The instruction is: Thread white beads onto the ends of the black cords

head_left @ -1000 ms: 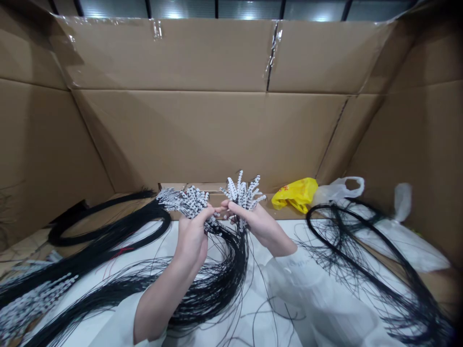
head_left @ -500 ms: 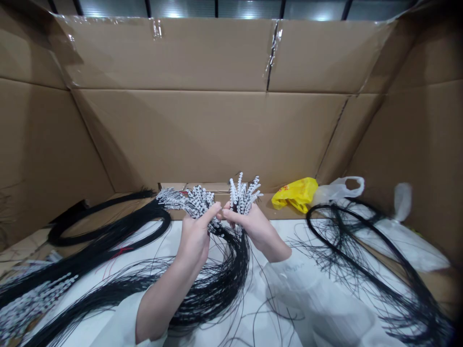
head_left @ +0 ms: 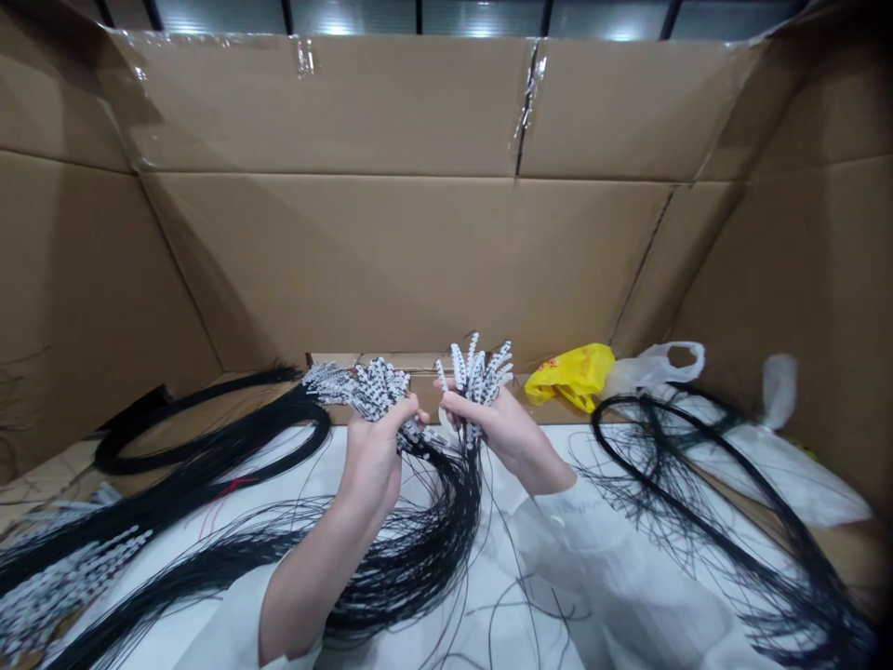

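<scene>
Black cords (head_left: 433,521) with white toothed tips (head_left: 369,389) hang in a bunch over the middle of the white bench (head_left: 488,642). The left hand (head_left: 373,461) grips the larger fan of tips; the right hand (head_left: 499,430) pinches a smaller tuft (head_left: 478,370) just beside it. A yellow bag (head_left: 568,374) lies at the far edge, loose cords (head_left: 698,521) at the right.

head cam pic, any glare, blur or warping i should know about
Head view: glare on the clear tape along the cardboard wall top; straight cardboard edges bow outward toward the corners, a wide-lens warp; the left hand and right hand with the white-tipped cords are sharp; the white bag at right looks soft.
</scene>
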Motion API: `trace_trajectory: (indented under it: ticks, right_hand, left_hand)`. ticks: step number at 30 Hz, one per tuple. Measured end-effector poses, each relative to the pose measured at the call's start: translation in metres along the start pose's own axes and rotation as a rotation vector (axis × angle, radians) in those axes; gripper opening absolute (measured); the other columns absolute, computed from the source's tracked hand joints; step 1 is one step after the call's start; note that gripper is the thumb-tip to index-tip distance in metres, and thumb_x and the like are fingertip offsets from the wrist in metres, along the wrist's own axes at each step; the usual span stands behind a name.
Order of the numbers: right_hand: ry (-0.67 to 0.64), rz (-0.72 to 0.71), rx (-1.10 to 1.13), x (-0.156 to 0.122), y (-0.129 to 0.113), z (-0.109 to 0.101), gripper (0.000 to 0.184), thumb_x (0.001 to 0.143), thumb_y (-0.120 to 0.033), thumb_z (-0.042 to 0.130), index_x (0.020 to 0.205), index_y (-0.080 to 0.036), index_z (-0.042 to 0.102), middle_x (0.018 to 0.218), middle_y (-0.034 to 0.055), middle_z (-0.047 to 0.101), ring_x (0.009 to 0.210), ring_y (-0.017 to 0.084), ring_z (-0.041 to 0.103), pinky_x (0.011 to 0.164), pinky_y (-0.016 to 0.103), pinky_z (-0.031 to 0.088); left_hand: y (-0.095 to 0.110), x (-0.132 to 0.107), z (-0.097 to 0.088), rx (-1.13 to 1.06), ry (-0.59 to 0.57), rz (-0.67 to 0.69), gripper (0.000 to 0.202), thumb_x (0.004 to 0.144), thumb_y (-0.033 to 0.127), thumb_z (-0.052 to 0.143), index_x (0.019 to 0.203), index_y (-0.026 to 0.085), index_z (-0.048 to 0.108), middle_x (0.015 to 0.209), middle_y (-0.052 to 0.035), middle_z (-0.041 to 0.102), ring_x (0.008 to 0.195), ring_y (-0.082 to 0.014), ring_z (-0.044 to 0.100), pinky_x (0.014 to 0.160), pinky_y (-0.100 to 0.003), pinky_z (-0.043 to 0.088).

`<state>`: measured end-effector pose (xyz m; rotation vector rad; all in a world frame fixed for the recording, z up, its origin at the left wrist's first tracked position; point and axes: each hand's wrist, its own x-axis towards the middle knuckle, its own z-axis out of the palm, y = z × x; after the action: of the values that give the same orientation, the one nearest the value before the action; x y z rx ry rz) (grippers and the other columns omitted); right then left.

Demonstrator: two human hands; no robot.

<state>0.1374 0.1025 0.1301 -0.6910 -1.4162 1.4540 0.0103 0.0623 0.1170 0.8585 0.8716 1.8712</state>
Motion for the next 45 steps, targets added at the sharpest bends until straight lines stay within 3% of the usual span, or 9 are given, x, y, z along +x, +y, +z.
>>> trace_trajectory:
  ticks: [5,11,15,19,23,29,33,39,45]
  right_hand:
    - [-0.12,-0.048,-0.127,-0.0021,0.0019,0.0025,0.02,0.07,-0.031,0.068,0.071,-0.017,0.054,0.065,-0.0004,0.057,0.055,0.009,0.046,0.055,0.024,0.035]
    - [-0.135,-0.067,-0.249,-0.0029,0.0015,0.002,0.021,0.069,-0.03,0.067,0.064,-0.016,0.053,0.057,-0.0025,0.05,0.055,0.009,0.044,0.056,0.025,0.035]
    - [-0.177,-0.052,-0.23,-0.0036,-0.0001,0.002,0.02,0.071,-0.032,0.066,0.066,-0.016,0.055,0.059,-0.0018,0.05,0.055,0.01,0.045,0.055,0.025,0.035]
    - [-0.068,-0.025,-0.11,-0.0025,0.0012,0.0016,0.028,0.077,-0.043,0.059,0.084,-0.016,0.059,0.072,0.0024,0.059,0.056,0.01,0.05,0.052,0.025,0.037]
    - [-0.015,-0.007,-0.006,0.0,0.0052,0.001,0.034,0.083,-0.045,0.049,0.097,-0.015,0.056,0.064,0.0012,0.06,0.049,0.009,0.049,0.048,0.024,0.035]
    - [-0.071,-0.02,-0.013,-0.0009,0.003,0.0028,0.027,0.083,-0.039,0.048,0.072,-0.015,0.053,0.061,0.0016,0.061,0.04,0.007,0.045,0.042,0.022,0.033]
    - [-0.105,-0.013,-0.067,-0.0034,-0.0019,0.0048,0.019,0.081,-0.031,0.052,0.075,-0.015,0.06,0.069,0.0021,0.062,0.04,0.005,0.043,0.04,0.021,0.029]
    - [-0.11,0.014,-0.127,-0.0049,-0.0001,0.0066,0.02,0.079,-0.031,0.054,0.077,-0.014,0.065,0.055,-0.0023,0.048,0.041,0.004,0.034,0.04,0.02,0.022]
    - [-0.153,0.031,-0.136,-0.0068,-0.0009,0.0073,0.019,0.077,-0.033,0.057,0.076,-0.014,0.06,0.053,-0.0053,0.039,0.042,0.004,0.031,0.039,0.02,0.02]
  left_hand:
    - [-0.0018,-0.0007,0.0023,-0.032,-0.014,-0.035,0.012,0.064,0.018,0.069,0.074,0.012,0.063,0.073,-0.0015,0.065,0.074,-0.0149,0.06,0.075,-0.028,0.045]
    - [-0.0011,-0.002,0.0049,-0.086,-0.006,-0.083,0.026,0.059,0.019,0.074,0.082,0.014,0.064,0.084,-0.0033,0.067,0.082,-0.0175,0.062,0.083,-0.032,0.045]
    - [0.0006,-0.0017,0.0043,-0.079,0.029,-0.09,0.026,0.056,0.016,0.075,0.079,0.013,0.065,0.079,-0.0018,0.066,0.077,-0.016,0.061,0.08,-0.031,0.044]
    - [0.0034,-0.0024,0.0041,-0.042,0.094,-0.101,0.011,0.059,0.016,0.07,0.066,0.011,0.065,0.068,-0.0016,0.065,0.07,-0.014,0.059,0.076,-0.028,0.044]
    - [0.0053,-0.0032,0.0055,-0.026,0.089,-0.113,0.005,0.06,0.016,0.066,0.062,0.013,0.063,0.059,-0.0006,0.062,0.063,-0.0136,0.057,0.071,-0.028,0.043]
    - [0.0008,-0.0011,0.0024,0.009,0.065,-0.086,0.004,0.062,0.015,0.064,0.066,0.015,0.064,0.062,0.0001,0.061,0.063,-0.0127,0.055,0.071,-0.028,0.041]
    - [-0.0019,0.0002,0.0009,0.023,0.085,-0.124,0.004,0.061,0.016,0.066,0.065,0.015,0.066,0.065,-0.0005,0.063,0.072,-0.0152,0.058,0.078,-0.03,0.041]
    - [-0.0006,-0.0006,0.0044,-0.069,0.109,-0.135,0.013,0.06,0.02,0.071,0.072,0.016,0.067,0.079,-0.0025,0.067,0.078,-0.0162,0.06,0.081,-0.03,0.042]
    - [-0.0023,0.0,0.0027,-0.093,0.067,-0.114,0.011,0.061,0.022,0.072,0.065,0.018,0.062,0.077,-0.0013,0.065,0.072,-0.0157,0.059,0.075,-0.03,0.045]
